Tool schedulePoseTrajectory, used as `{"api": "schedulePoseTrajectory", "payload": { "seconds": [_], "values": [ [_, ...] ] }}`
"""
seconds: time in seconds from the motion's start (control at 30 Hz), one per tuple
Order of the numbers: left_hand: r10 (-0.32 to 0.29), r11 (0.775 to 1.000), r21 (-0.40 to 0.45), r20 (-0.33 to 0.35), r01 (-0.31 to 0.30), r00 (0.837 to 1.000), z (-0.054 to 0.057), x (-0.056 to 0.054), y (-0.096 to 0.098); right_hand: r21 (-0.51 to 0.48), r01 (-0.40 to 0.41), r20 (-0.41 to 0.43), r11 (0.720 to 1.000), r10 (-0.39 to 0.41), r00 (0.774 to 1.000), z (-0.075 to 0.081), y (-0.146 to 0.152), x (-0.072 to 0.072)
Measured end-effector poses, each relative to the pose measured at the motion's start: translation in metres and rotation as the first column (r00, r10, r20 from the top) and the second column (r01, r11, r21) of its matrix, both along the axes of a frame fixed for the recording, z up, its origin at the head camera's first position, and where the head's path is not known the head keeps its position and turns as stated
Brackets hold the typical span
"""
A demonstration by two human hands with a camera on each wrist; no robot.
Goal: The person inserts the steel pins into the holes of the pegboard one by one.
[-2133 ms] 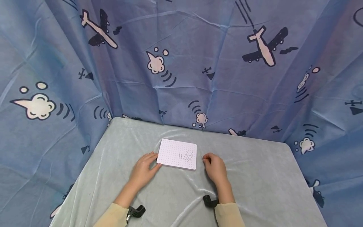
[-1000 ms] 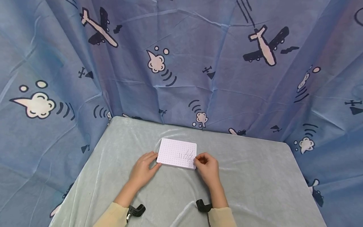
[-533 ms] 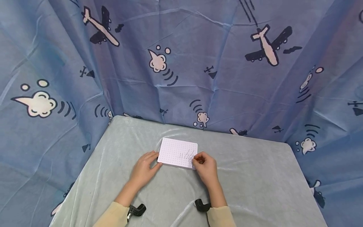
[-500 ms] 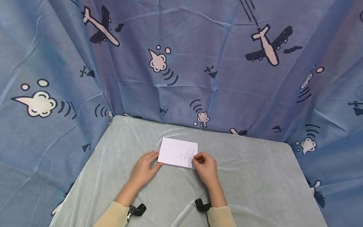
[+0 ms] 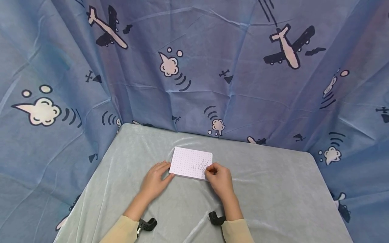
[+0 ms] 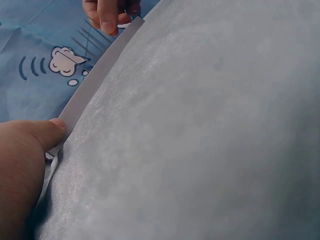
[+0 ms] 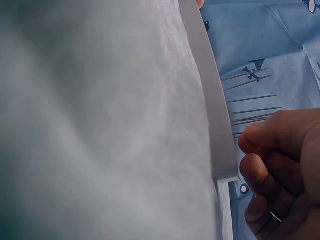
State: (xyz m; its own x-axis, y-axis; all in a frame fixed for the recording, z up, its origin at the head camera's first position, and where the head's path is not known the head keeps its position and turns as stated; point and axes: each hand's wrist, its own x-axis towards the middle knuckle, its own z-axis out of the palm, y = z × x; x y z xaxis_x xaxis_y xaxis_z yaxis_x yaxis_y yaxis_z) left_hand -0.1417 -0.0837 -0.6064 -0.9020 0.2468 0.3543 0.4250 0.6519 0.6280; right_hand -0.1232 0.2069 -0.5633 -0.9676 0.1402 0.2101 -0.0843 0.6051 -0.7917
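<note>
A white board dotted with a grid of small holes lies on the cloth. Several thin dark needles stick up from its right part, some leaning. My left hand holds the board's left end, thumb against the front side and fingers along the left edge; the left wrist view shows that thumb pressed on the board's side. Over the right end, my right hand pinches a thin needle between thumb and forefinger, its lower end close at the board. The fingertips hide most of that needle.
Pale grey-green velvet cloth covers the table. A blue curtain printed with planes and clouds hangs along the back and both sides. Black wrist devices sit at both sleeves.
My right hand has moved left from beside the board to over its right end, then slightly further inward, pinching throughout. My left hand stays on the board's left end.
</note>
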Motion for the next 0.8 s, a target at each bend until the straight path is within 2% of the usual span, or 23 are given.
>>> {"api": "schedulePoseTrajectory", "payload": {
  "seconds": [0.27,0.47,0.8],
  "values": [
    [-0.008,1.0,0.009,0.004,0.008,1.0,0.0027,0.0015,-0.001,0.052,0.017,-0.012,0.999,-0.016,1.0,0.0001,-0.0033,0.0021],
    [-0.011,1.0,0.0,0.015,0.011,1.0,0.0041,0.0002,-0.0013,0.055,0.026,-0.028,0.998,-0.025,0.999,-0.0012,-0.0036,0.0019],
    [0.003,1.0,-0.012,0.017,-0.003,1.0,0.0003,0.0049,-0.0037,0.063,-0.001,0.087,0.998,-0.004,0.996,0.0042,-0.0021,0.0027]
  ]
}}
